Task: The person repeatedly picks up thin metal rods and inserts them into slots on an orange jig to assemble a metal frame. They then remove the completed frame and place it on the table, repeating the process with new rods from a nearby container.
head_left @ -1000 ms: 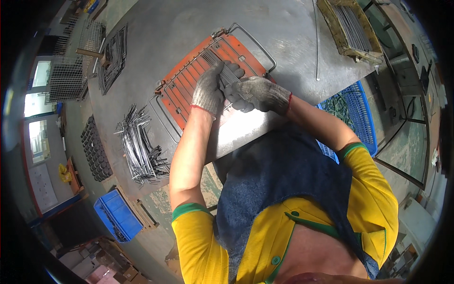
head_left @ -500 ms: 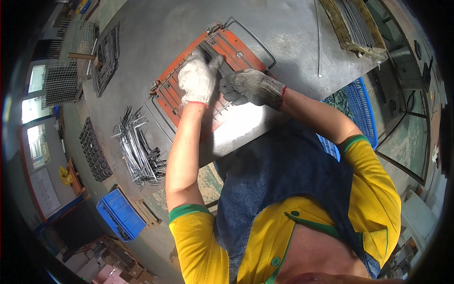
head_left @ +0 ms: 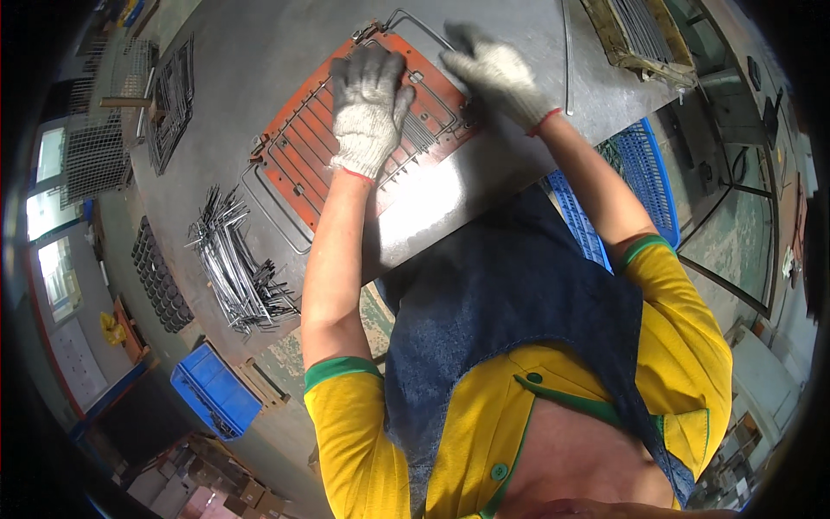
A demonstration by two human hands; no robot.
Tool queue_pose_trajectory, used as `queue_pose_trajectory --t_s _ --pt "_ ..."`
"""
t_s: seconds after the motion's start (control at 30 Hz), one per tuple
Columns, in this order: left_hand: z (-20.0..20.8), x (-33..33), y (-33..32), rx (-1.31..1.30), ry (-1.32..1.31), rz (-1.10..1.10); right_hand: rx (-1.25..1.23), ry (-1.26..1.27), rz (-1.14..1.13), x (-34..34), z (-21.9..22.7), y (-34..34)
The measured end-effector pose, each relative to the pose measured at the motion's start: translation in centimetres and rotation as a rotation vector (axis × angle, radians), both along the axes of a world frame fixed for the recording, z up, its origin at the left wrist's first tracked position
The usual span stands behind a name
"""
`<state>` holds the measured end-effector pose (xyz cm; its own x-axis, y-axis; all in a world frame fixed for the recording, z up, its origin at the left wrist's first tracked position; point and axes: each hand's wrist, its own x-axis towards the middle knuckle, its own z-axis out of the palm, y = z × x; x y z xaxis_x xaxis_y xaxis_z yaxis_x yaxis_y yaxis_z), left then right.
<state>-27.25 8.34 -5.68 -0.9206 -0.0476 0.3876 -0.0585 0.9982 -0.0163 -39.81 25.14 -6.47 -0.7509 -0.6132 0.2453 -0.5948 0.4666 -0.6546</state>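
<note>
An orange jig plate (head_left: pixel 298 186) with metal pins and clips lies tilted on the grey metal table, a wire frame resting on it and thin metal rods (head_left: pixel 419 134) laid side by side across it. My left hand (head_left: pixel 370 108), in a white knit glove with grey fingers, spreads flat over the rods with its fingers stretched. My right hand (head_left: pixel 501 73), gloved alike, is at the bent wire handle (head_left: pixel 424 28) beyond the plate's right corner. Its fingers are smeared by motion, so whether they grip the wire is unclear.
A heap of bent metal rods (head_left: pixel 238 268) lies at the table's left edge, wire frames (head_left: pixel 173 108) behind it. One long rod (head_left: pixel 568 60) and a tray of rods (head_left: pixel 640 39) are at the far right. Blue crates (head_left: pixel 648 177) (head_left: pixel 212 389) stand below the table.
My right hand has left the rods and moved up and right to the wire handle. My left hand has flattened out over the rods, which now lie across the jig.
</note>
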Motion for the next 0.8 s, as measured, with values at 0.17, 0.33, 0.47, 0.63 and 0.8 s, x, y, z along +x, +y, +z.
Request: queue_pose_trajectory --t_s 0.17,0.33,0.47,0.63,0.8 --pt "0.4 2.6 -0.7 0.085 -0.144 -0.084 0.05 0.033 0.125 0.1 -3.8 -0.4" --pt "1.5 6.1 -1.8 -0.012 -0.103 -0.034 -0.014 0.544 0.131 0.0 -6.0 -0.1" --pt "3.4 4.1 -1.0 0.061 0.087 -0.004 -0.049 0.554 0.143 0.2 -5.2 0.1" --pt "0.6 5.9 -0.8 0.039 -0.158 -0.093 -0.071 0.555 0.167 0.1 -5.5 0.1" --pt "2.3 10.5 -2.4 0.033 -0.273 -0.021 -0.096 0.449 0.094 0.3 -5.1 0.3"
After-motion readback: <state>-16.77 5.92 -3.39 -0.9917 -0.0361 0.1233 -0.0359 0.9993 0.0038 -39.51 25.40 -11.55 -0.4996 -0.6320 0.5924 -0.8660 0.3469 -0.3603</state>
